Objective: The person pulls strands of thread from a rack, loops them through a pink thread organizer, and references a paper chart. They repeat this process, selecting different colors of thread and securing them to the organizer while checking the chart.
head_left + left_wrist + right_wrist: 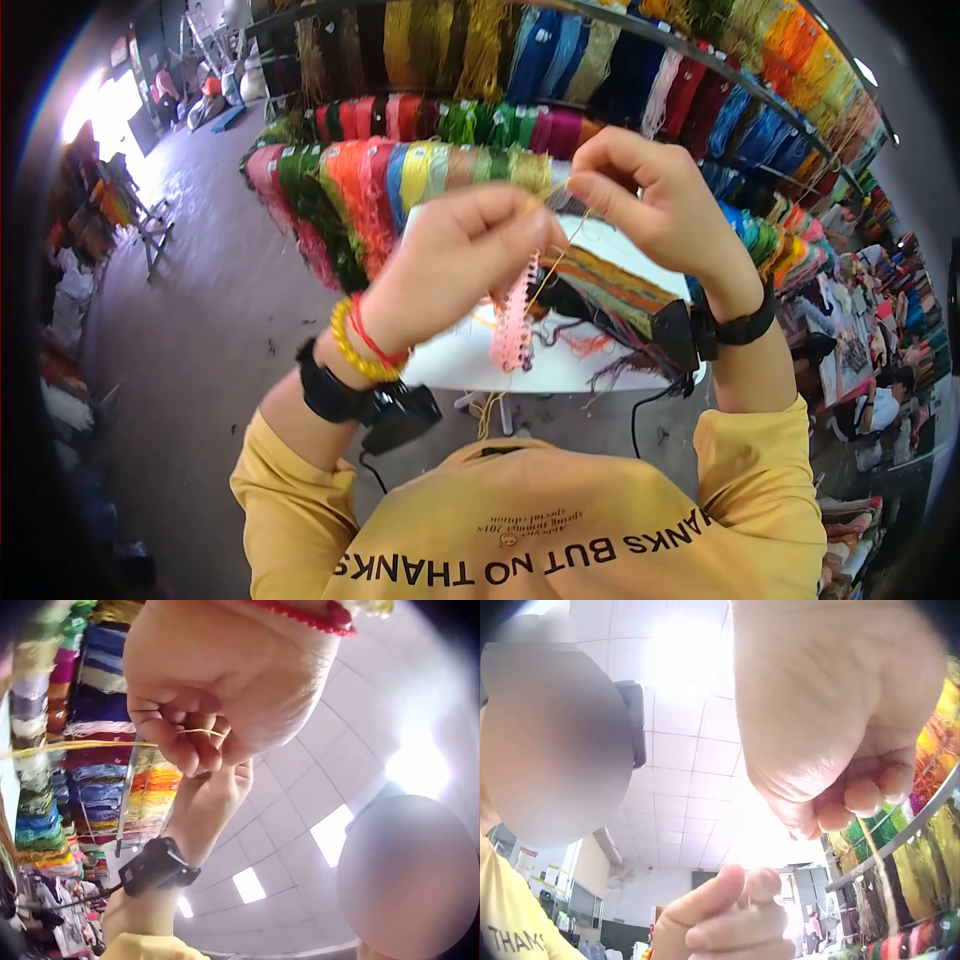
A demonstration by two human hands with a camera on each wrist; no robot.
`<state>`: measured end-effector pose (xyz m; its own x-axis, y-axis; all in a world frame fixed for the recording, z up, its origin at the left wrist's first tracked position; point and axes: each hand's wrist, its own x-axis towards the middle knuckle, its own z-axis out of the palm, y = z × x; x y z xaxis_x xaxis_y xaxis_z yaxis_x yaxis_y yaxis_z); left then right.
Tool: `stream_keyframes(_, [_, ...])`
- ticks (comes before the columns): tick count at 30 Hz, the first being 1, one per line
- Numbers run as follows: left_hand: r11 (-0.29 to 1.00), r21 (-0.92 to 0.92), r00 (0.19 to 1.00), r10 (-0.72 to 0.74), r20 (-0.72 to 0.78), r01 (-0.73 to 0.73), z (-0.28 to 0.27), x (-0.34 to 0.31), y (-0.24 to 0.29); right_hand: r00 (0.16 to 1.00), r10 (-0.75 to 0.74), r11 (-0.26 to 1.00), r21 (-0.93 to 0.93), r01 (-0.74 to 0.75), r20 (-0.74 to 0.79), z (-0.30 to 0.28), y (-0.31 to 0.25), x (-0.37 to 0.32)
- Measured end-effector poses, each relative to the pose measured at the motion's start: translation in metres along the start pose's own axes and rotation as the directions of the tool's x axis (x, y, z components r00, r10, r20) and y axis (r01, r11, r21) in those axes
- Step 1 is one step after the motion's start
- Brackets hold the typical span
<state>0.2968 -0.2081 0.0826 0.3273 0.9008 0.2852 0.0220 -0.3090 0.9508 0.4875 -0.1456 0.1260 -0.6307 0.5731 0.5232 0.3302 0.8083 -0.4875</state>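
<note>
Both hands are raised over a white table (450, 355), close together. My left hand (465, 250) has curled fingers and grips a thin yellow thread; in the left wrist view that thread (90, 745) runs to the curled fingers, and a short piece shows across them. My right hand (650, 195) pinches the thread between thumb and fingertips, just beyond the left. From the right hand's fingers a strand (881, 866) hangs in the right wrist view. Below the left hand is a pink strip (513, 335) with dark dots along its edges, its upper end hidden by the hand.
A striped, fringed textile (610, 280) lies on the table's right side. Racks of coloured yarn hanks (440, 170) stand close beyond the table. Black cameras are strapped to both wrists, with a cable (637, 425) hanging on the right. Grey floor (200, 350) stretches to the left.
</note>
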Motion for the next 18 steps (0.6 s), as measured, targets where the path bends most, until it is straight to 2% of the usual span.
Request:
stream_keyframes(1, [0.996, -0.08, 0.999, 0.027, 0.018, -0.026, -0.006, 0.003, 0.001, 0.997, 0.071, 0.992, 0.107, -0.074, 0.036, 0.003, 0.009, -0.005])
stream_keyframes(2, [0.986, -0.159, 0.998, 0.057, 0.031, -0.052, -0.011, 0.004, 0.001, 0.992, 0.099, 0.944, 0.308, -0.121, 0.084, 0.013, 0.016, -0.01])
stream_keyframes(3, [0.982, -0.178, 0.997, 0.065, 0.044, -0.057, -0.009, 0.003, 0.002, 0.984, 0.116, 0.853, 0.493, -0.169, 0.136, 0.025, 0.023, -0.014])
stream_keyframes(4, [0.978, -0.197, 0.996, 0.074, 0.056, -0.062, -0.004, 0.004, 0.004, 0.974, 0.122, 0.725, 0.653, -0.218, 0.19, 0.037, 0.028, -0.017])
stream_keyframes(5, [0.974, -0.218, 0.994, 0.084, 0.069, -0.067, 0.0, 0.004, 0.005, 0.94, 0.169, 0.551, 0.763, -0.338, 0.295, 0.052, 0.023, -0.026])
stream_keyframes(6, [0.981, -0.186, 0.996, 0.069, 0.055, -0.058, 0.002, 0.003, 0.002, 0.936, 0.058, 0.32, 0.882, -0.347, 0.347, 0.07, 0.024, -0.033])
stream_keyframes(8, [0.992, -0.118, 0.998, 0.052, 0.026, -0.049, 0.003, 0.005, -0.007, 0.833, -0.037, 0.022, 0.834, -0.551, 0.551, 0.096, 0.036, -0.056])
stream_keyframes(10, [0.997, 0.033, 0.994, 0.07, -0.087, -0.067, -0.009, 0.007, -0.029, 0.812, -0.109, 0.279, 0.802, -0.528, 0.573, 0.079, 0.048, -0.077])
stream_keyframes(11, [0.989, 0.133, 0.986, 0.09, -0.142, -0.071, -0.017, 0.006, -0.043, 0.815, 0.069, 0.415, 0.727, -0.547, 0.575, 0.062, 0.05, -0.087])
stream_keyframes(12, [0.971, 0.231, 0.975, 0.114, -0.191, -0.068, -0.023, 0.004, -0.059, 0.803, 0.229, 0.476, 0.656, -0.586, 0.551, 0.047, 0.067, -0.1])
stream_keyframes(13, [0.958, 0.285, 0.975, 0.061, -0.214, 0.003, -0.028, 0.001, -0.078, 0.764, 0.381, 0.481, 0.595, -0.645, 0.52, 0.031, 0.087, -0.111])
stream_keyframes(14, [0.939, 0.337, 0.971, 0.011, -0.24, 0.072, -0.031, -0.002, -0.097, 0.745, 0.522, 0.528, 0.528, -0.665, 0.416, 0.01, 0.103, -0.119])
stream_keyframes(15, [0.917, 0.365, 0.959, -0.059, -0.277, 0.163, -0.025, -0.007, -0.115, 0.69, 0.668, 0.535, 0.465, -0.706, 0.279, -0.014, 0.125, -0.128])
stream_keyframes(16, [0.907, 0.368, 0.964, -0.121, -0.236, 0.204, -0.019, -0.011, -0.128, 0.708, 0.704, 0.656, 0.34, -0.674, 0.045, -0.042, 0.161, -0.142])
stream_keyframes(17, [0.888, 0.389, 0.957, -0.159, -0.244, 0.247, -0.011, -0.013, -0.145, 0.694, 0.652, 0.732, 0.012, -0.682, -0.304, -0.071, 0.182, -0.155])
stream_keyframes(18, [0.891, 0.31, 0.932, -0.26, -0.252, 0.332, 0.0, -0.014, -0.16, 0.679, 0.442, 0.647, -0.316, -0.694, -0.586, -0.088, 0.192, -0.162])
